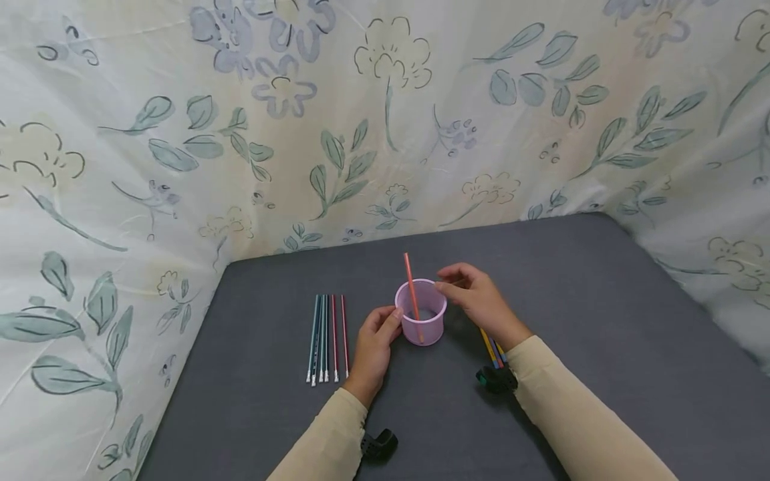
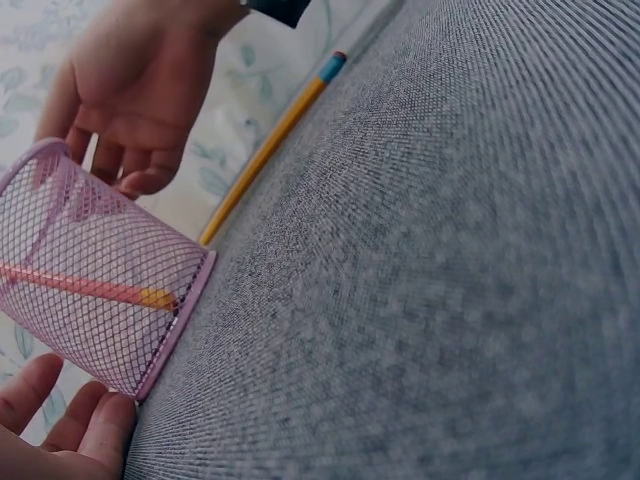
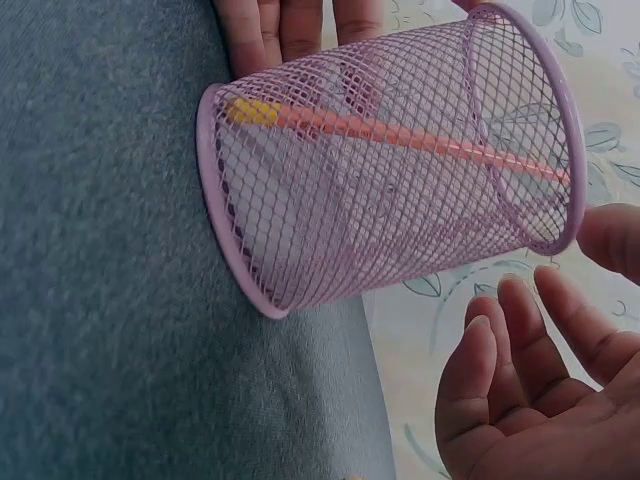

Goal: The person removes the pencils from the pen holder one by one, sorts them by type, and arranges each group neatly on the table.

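Note:
A lilac mesh pencil cup stands upright on the dark grey table between my hands. One coral-coloured pencil leans inside it; its yellow lower end shows through the mesh in the right wrist view. My left hand is at the cup's left side, thumb by the rim and fingers loosely extended along the wall. On the other side, my right hand has its thumb at the rim, with the other fingers relaxed and apart from the mesh. Neither hand curls round the cup.
Left of the cup, several teal pencils and two red pencils lie in a row. Yellow and blue pencils lie partly hidden beneath the right wrist. A floral cloth hangs behind the table's back edge.

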The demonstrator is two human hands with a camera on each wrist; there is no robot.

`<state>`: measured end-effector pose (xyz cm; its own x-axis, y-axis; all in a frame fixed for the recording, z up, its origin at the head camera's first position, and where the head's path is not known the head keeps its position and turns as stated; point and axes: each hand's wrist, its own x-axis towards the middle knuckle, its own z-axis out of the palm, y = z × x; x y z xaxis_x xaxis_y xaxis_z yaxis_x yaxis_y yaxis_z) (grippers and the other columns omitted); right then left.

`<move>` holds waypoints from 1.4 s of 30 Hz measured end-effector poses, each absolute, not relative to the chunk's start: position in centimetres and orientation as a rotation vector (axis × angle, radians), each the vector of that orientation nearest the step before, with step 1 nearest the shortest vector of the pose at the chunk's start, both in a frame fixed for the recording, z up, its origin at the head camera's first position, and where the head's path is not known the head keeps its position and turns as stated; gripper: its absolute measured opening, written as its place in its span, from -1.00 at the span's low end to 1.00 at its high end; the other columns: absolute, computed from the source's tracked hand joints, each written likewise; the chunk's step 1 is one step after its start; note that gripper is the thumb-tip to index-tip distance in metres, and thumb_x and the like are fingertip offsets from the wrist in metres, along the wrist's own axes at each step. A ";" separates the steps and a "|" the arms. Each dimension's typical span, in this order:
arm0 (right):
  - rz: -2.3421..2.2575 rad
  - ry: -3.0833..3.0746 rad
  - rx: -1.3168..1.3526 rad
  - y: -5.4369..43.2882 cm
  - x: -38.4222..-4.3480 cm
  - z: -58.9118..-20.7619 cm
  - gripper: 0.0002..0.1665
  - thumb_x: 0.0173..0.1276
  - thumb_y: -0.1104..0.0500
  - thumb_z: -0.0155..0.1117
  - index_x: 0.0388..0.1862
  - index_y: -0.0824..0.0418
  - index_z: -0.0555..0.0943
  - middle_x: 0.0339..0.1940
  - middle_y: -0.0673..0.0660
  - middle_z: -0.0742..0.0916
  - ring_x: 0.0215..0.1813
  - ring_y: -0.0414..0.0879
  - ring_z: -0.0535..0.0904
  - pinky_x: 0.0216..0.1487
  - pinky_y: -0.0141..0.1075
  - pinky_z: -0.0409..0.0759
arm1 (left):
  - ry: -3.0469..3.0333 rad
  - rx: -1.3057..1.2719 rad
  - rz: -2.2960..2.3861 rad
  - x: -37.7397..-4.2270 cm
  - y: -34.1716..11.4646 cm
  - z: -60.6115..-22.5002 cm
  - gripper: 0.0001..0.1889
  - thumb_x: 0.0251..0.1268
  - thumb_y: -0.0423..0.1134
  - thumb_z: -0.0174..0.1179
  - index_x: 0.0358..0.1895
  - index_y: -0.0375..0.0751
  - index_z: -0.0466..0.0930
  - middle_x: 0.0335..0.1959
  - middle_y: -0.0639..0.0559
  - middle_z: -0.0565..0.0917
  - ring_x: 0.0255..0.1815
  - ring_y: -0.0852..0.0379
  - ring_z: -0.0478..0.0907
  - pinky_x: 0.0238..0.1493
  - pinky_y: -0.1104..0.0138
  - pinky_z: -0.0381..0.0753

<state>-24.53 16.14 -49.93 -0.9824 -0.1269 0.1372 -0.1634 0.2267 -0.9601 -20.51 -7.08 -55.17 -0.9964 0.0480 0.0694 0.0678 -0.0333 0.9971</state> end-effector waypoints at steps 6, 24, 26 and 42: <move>1.898 -2.440 0.324 15.6 -25.2 -49.8 -0.55 0.58 0.06 0.46 0.27 0.29 0.66 0.07 0.24 0.71 0.06 0.13 0.64 0.10 0.02 0.68 | -2.195 -0.129 -2.240 -20.4 -7.1 -55.0 -0.50 0.68 0.09 0.22 0.31 -0.27 0.62 0.23 -0.12 0.65 0.32 -0.07 0.60 0.44 0.07 0.52; 1.722 -2.567 0.249 12.9 -25.9 -48.8 -0.46 0.45 0.03 0.59 0.23 0.32 0.68 0.03 0.19 0.74 0.06 0.14 0.64 -0.01 -0.05 0.69 | -2.174 -0.158 -2.245 -20.4 -7.1 -55.2 -0.53 0.69 0.03 0.21 0.30 -0.32 0.61 0.21 -0.15 0.65 0.30 -0.11 0.60 0.43 0.08 0.54; 1.665 -2.592 0.249 12.7 -25.8 -48.8 -0.47 0.44 0.02 0.60 0.21 0.29 0.69 0.03 0.17 0.75 0.06 0.13 0.65 0.01 -0.02 0.69 | -2.172 -0.155 -2.243 -20.4 -7.0 -55.2 -0.53 0.70 0.03 0.21 0.30 -0.32 0.61 0.20 -0.15 0.65 0.30 -0.11 0.61 0.43 0.08 0.54; 1.683 -2.472 0.281 12.7 -25.6 -48.8 -0.80 0.53 0.25 0.47 0.04 0.31 0.73 -0.10 0.18 0.77 0.01 0.14 0.69 0.05 0.03 0.69 | -2.135 -0.148 -2.241 -20.8 -6.9 -55.5 -0.57 0.68 -0.05 0.24 0.27 -0.37 0.63 0.17 -0.18 0.67 0.27 -0.11 0.63 0.41 0.05 0.56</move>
